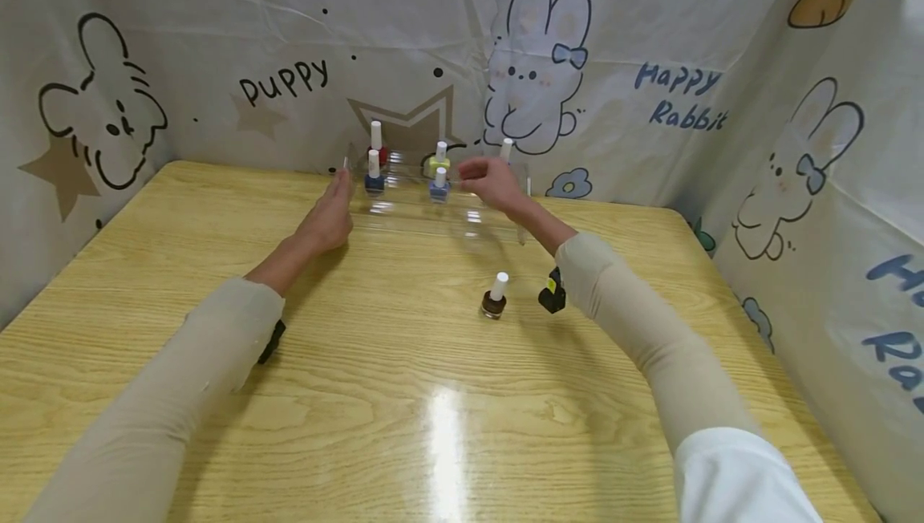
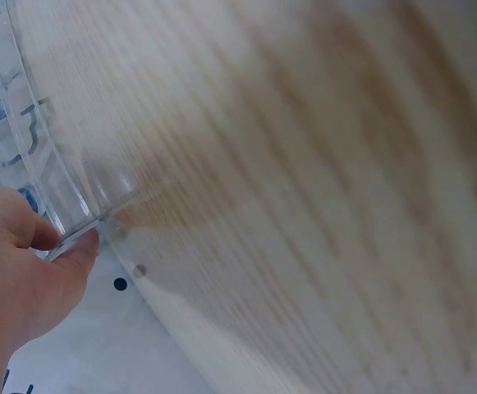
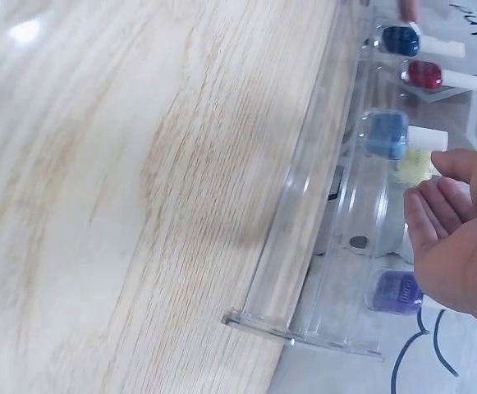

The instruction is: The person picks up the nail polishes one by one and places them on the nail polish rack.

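Observation:
A clear stepped rack (image 1: 433, 222) stands at the table's back edge. My left hand (image 1: 328, 214) pinches its left end panel between thumb and fingers, as the left wrist view shows. My right hand (image 1: 494, 184) hovers over the rack's right half, its fingers loosely bent and nothing visible in them. Its thumb is right by the white cap of a light blue nail polish bottle (image 3: 387, 135), with a yellow bottle (image 1: 439, 164) behind that. Below the palm in the right wrist view is a purple bottle (image 3: 396, 292). Dark blue (image 1: 374, 184) and red (image 1: 378, 156) bottles occupy the left end.
A dark brown nail polish bottle (image 1: 494, 304) with a white cap stands upright on the wooden table (image 1: 375, 427), in front of the rack. Black devices (image 1: 553, 296) show beside both sleeves. A printed curtain (image 1: 404, 18) hangs behind the table and along its right side.

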Demonstrator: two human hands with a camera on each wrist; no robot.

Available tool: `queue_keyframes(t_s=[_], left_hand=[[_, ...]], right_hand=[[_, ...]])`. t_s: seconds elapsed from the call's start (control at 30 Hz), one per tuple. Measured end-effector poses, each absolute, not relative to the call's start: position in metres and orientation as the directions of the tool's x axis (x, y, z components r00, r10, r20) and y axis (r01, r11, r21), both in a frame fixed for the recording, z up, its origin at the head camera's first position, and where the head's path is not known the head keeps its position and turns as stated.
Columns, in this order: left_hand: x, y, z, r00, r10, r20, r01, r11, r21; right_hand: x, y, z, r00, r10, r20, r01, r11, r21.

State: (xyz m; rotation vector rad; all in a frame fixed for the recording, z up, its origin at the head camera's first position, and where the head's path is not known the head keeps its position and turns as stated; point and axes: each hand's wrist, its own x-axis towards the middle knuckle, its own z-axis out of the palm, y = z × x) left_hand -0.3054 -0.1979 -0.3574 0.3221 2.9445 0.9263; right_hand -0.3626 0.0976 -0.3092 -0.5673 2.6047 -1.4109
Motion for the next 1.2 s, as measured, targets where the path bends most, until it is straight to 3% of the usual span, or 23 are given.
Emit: queue_keyframes(t_s=[0.43,1.2], left_hand=[[-0.305,-0.197,-0.358,-0.979,0.205,0.016,0.176,0.797,0.578],[-0.306,-0.197,-0.357,-0.974,0.222,0.033,0.202,0.802,0.562]], right_hand=[[-0.32,0.134,-0.295,-0.947,-0.32,0.016,-0.168,0.453,-0.876],[-0.227,0.185,-0.323,-0.879,-0.44,-0.184,-0.055,0.477,-0.877]])
